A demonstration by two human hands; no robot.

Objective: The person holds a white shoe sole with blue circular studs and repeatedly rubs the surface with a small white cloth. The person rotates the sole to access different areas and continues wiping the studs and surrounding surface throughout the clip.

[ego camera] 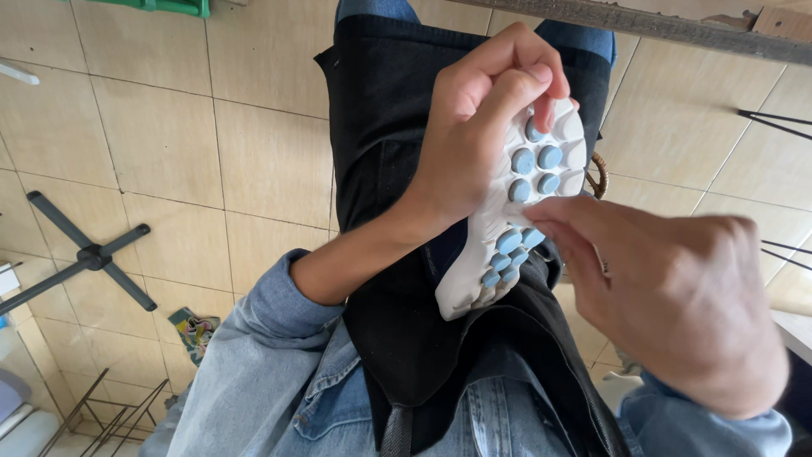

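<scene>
black apron (381,127) | tiled floor (152,127) | black cross-shaped base (89,254) | green crate (161,7)

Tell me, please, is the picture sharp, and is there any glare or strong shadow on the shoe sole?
Head view: soft, even daylight, no glare; the white shoe sole with blue studs is sharp, and so is the left hand; the right hand, close to the lens, looks slightly soft and enlarged; shadows on the tiled floor are faint.

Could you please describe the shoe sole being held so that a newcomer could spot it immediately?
Over the black apron on the person's lap, the left hand grips a white shoe sole. Its round blue studs set it apart.
</scene>
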